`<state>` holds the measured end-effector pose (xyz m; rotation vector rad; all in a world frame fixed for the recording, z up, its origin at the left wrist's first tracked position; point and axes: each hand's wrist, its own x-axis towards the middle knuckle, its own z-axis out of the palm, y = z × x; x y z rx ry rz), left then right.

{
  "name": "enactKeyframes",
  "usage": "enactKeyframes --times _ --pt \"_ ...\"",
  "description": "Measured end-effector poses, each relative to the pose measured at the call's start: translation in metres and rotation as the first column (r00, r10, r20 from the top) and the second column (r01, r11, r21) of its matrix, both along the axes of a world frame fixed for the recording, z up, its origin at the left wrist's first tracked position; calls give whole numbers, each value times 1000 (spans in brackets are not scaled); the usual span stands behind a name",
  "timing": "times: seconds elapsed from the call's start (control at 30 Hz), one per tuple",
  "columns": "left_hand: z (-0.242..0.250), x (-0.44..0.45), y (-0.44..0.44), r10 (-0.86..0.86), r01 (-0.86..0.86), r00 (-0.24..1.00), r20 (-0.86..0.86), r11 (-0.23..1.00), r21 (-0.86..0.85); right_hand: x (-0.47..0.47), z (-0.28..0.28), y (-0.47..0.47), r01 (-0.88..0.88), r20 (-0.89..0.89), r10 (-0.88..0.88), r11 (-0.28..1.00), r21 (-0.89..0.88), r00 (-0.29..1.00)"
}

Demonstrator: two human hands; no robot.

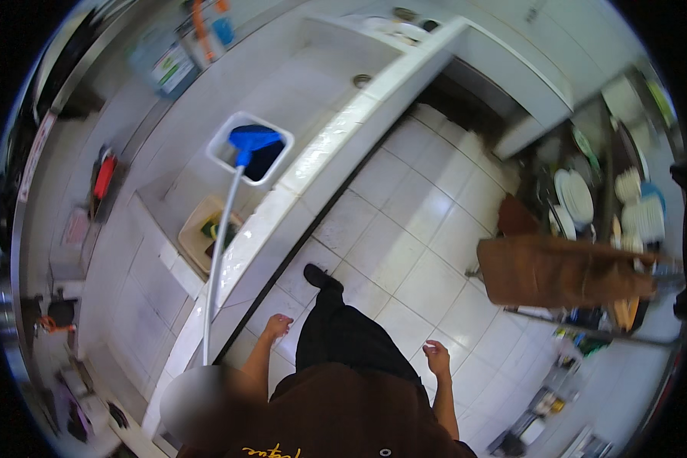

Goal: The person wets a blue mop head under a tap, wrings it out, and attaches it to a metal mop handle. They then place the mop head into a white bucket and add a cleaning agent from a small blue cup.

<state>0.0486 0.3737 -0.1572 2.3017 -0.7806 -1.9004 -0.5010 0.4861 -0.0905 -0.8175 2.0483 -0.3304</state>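
Note:
My left hand [279, 325] hangs by my side near the tiled sink wall, its fingers loosely curled around nothing. My right hand [437, 358] is over the floor on my other side, also without anything in it. Ahead and to the left, a blue-headed floor cleaning tool [254, 139] stands head-down in a white plastic tub [210, 150] inside the sink. Its pale pole [220, 240] slants across the sink's white tiled rim [315, 166]; the near end disappears at a blurred patch. A beige basin [189, 229] beside the tub holds something green and yellow.
White floor tiles [412, 229] run between the sink and a rack at right with stacked plates [575, 197] and bowls [641, 220]. A brown cloth [555, 272] hangs off the rack. A large clear bottle [169, 66] stands behind the sink. Small containers [529, 429] line the lower right.

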Motion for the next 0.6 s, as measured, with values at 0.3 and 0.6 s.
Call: enactKeyframes --times 0.3,0.6 --pt "57 -194 6 -383 441 894 -232 840 316 -44 -27 264 442 -200 -415 890 113 887" --pt "65 -331 -16 -570 660 730 -377 730 175 -50 -98 255 438 9 -441 893 104 897"
